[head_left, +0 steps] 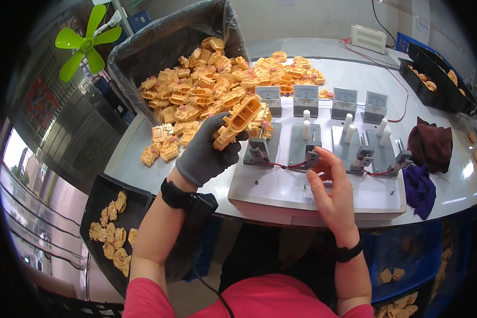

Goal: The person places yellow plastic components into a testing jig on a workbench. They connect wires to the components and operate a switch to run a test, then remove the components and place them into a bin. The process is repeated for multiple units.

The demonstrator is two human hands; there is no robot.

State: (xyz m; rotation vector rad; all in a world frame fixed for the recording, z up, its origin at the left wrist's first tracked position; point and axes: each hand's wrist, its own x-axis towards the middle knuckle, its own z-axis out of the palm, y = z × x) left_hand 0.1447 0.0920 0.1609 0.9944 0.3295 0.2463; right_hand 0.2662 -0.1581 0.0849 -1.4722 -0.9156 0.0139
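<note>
We see the yellow-orange plastic housing held up in the gloved left hand, above the counter, between its left edge and the first of the fixtures on the white board. The left grip is closed around the part's lower end and side, its open cavity left uncovered. Our right hand is near the counter's front edge, over the board; its thumb and fingers stand apart, the index fingertip at the small grey clamp of the second fixture. Whether it touches we cannot tell.

We judge the housing light and stiff, a moulded shell with ribs and corners that should keep it from slipping. The thin walls around the cavity and the small projecting tabs look the likeliest to chip, so we would take hold across the solid outer sides and keep fingers out of the opening.

Toward the counter's far left corner, the heap of like housings spills from the lined bin. Four gauges line the board's back edge, and the purple cloth lies just beyond its right edge.
</note>
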